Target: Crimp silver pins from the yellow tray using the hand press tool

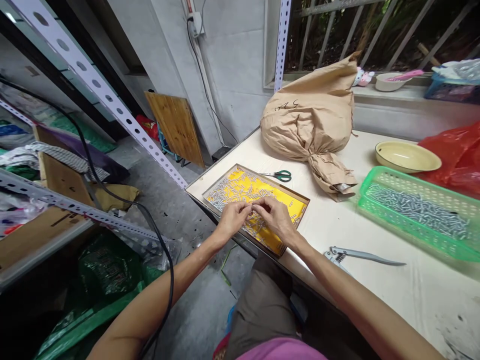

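My left hand and my right hand meet above a shallow tray at the table's left corner. Thumb and fingers of each are pinched together, and the fingertips nearly touch. Whatever they hold is too small to make out. Inside the tray, on a yellow lining, lie many small silvery metal pieces that look like screws, densest at the left end. Green-handled scissors rest just behind the tray. Grey-handled pliers or cutters lie on the table right of my right forearm.
A green perforated basket holds many longer screws. Behind it are a cream bowl and a red plastic bag. A tied brown paper sack stands at the back. A black cable hangs across my left forearm beside a metal shelf post.
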A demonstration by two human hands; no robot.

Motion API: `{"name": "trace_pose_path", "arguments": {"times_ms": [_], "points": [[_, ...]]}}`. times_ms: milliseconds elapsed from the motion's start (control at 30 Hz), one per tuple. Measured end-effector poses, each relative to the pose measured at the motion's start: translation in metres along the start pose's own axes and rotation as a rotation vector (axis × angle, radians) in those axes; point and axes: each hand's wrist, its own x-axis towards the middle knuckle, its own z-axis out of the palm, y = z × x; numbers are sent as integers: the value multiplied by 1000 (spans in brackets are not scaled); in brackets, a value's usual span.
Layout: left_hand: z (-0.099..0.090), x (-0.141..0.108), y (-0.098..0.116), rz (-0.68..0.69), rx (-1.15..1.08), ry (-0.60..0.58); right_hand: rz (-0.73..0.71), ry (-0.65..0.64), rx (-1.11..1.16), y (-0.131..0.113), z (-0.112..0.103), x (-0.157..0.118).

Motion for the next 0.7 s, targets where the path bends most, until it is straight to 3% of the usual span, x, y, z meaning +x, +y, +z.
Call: {"name": "trace_pose_path", "arguments": {"times_ms": [133,300,400,533,633,700], "points": [[-1,-2,14,-39,-219,66,24,51,13,-16,-4,9],[-1,-1,20,-112,-633,-11,86,130,35,-28,-4,11],[0,0,18,-152,-700,-25,-50,158,-63,-24,-3,7],[0,1,16,-251,-733,-70,-293,103,-236,-13,-2,1],[2,1,15,-345,-807,-119,-332,81,-268,-7,0,-1],[5,0,15,-322,-805,-93,-328,84,-284,-7,1,0]]}}
